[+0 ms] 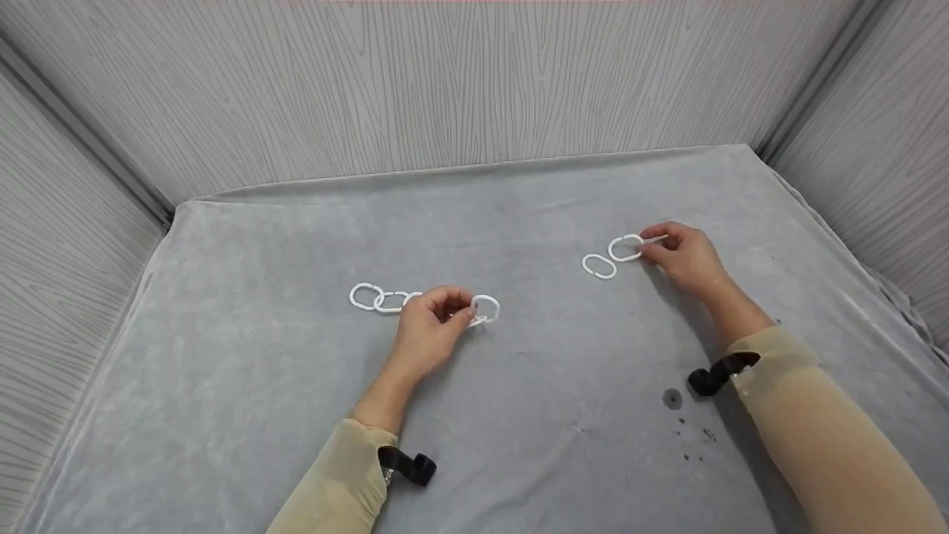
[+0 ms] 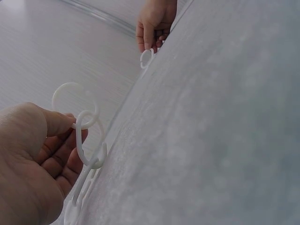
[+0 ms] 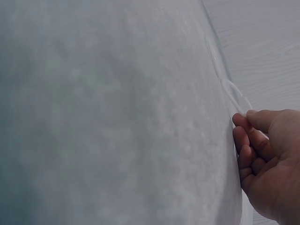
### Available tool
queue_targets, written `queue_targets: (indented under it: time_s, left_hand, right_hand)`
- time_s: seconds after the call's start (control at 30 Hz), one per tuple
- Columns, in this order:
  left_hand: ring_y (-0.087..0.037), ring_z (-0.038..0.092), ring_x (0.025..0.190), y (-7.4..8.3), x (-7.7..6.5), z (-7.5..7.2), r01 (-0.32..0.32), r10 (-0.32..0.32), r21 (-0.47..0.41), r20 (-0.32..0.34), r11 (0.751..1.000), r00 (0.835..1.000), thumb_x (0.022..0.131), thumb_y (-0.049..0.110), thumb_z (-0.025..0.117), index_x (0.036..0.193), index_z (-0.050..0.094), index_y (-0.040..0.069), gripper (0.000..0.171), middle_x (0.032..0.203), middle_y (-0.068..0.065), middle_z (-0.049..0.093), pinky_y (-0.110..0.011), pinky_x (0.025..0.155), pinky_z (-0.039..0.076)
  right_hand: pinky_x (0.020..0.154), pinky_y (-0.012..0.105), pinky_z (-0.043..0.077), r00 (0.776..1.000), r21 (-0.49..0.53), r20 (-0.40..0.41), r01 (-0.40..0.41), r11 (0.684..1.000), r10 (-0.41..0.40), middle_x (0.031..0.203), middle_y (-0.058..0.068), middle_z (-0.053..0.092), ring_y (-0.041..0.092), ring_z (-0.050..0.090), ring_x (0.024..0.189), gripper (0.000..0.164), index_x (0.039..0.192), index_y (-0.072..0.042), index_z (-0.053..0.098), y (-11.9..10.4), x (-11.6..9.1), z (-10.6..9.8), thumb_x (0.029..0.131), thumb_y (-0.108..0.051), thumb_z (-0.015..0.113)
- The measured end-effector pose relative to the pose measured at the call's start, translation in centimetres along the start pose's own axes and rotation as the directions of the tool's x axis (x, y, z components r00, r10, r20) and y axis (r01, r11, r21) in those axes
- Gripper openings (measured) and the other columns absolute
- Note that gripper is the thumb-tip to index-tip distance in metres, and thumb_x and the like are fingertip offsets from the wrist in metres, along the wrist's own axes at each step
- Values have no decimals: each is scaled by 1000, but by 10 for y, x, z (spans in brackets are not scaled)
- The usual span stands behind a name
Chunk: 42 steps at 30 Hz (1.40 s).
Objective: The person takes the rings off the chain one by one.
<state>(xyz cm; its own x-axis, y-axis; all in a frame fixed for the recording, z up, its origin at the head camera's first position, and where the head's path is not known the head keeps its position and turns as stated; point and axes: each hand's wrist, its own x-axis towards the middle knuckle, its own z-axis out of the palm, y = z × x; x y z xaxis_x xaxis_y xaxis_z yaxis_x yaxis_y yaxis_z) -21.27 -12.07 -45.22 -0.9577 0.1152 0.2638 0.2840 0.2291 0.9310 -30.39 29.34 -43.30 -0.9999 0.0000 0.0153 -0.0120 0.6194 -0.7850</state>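
Observation:
In the head view, my left hand [image 1: 430, 326] pinches the right end of a chain of white plastic links [image 1: 352, 297], between thumb and forefinger. The end link [image 1: 498, 308] stands up beyond the fingertips, and part of the chain is hidden behind the hand. Seen from the left wrist, interlocked links [image 2: 78, 140] hang from the pinch. Farther right, my right hand [image 1: 689, 263] pinches an oval white link [image 1: 610, 248] at its right end. A separate white link [image 1: 604, 277] lies on the cloth just left of it. Another thin white piece [image 1: 656, 239] shows partly behind the right fingers.
A grey cloth [image 1: 519, 415] covers the table, with dark spots [image 1: 672, 399] near the right forearm. Wood-patterned panels [image 1: 460, 89] rise behind the table and at both sides. Each wrist wears a black strap-like device [image 1: 415, 467].

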Motion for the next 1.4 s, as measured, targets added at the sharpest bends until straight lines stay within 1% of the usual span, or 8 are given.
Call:
queue_targets:
  time_s: [0.2,0.37,0.6,0.8,0.93,1.03,1.23,1.4]
  left_hand:
    - [-17,63,79,0,-1,1,12,-12,-2,7,1000,1000,93,-1,77,98,77,1,6,88,-4,72,-23,70,49]
    - [-17,64,80,1,0,2,18,-18,-8,8,1000,1000,93,-2,77,99,76,0,6,89,-5,73,-23,71,50]
    - [-17,63,79,1,3,2,6,-6,-12,10,1000,1000,93,-2,76,97,76,2,6,88,-5,73,-22,70,49]
    - [-17,64,80,1,4,3,5,-5,-11,10,1000,1000,93,-2,76,98,76,1,6,88,-5,73,-23,71,50]
    - [-16,64,80,1,4,3,6,-6,-12,11,1000,1000,93,-2,76,98,76,1,6,88,-5,73,-22,71,50]
    - [-16,65,80,1,4,3,5,-4,-20,14,1000,1000,93,-1,76,99,77,1,6,89,-5,73,-23,71,51]
    - [-17,65,81,1,3,1,2,-1,-21,9,1000,1000,93,-1,77,99,77,1,6,89,-7,74,-22,72,51]
    - [-17,65,81,2,2,1,-1,1,-25,-2,1000,1000,92,-2,77,99,77,0,6,90,-9,75,-21,71,49]
  right_hand:
    - [64,20,45,1000,15,-4,1,1000,-1,97,8,73,8,61,80,30,126,0,70,3,-1,-1,104,-19,71]
    - [64,20,45,1000,-12,-1,-7,1000,7,105,12,74,7,61,81,31,128,0,69,1,-1,-2,104,-20,69]
    - [69,22,47,999,-63,7,-40,997,41,116,17,71,18,65,92,33,133,-3,66,-5,-6,-5,105,-21,66]
    - [70,20,47,1000,-50,-3,-6,999,6,118,19,70,20,63,93,35,134,-1,66,-13,-9,-5,105,-20,67]
    - [74,17,48,1000,-23,-5,27,999,-28,119,18,70,21,62,94,36,135,-2,66,-21,-13,-3,105,-21,68]
    - [76,17,49,998,14,-3,67,998,-67,117,18,71,23,65,95,36,135,-1,66,-31,-17,1,105,-21,69]
    - [78,22,51,993,138,15,112,984,-115,112,21,72,18,68,93,33,132,-3,67,-53,-24,13,104,-20,71]
    - [76,26,51,987,190,55,140,972,-153,108,21,73,23,67,93,32,132,-6,69,-73,-33,26,103,-19,72]
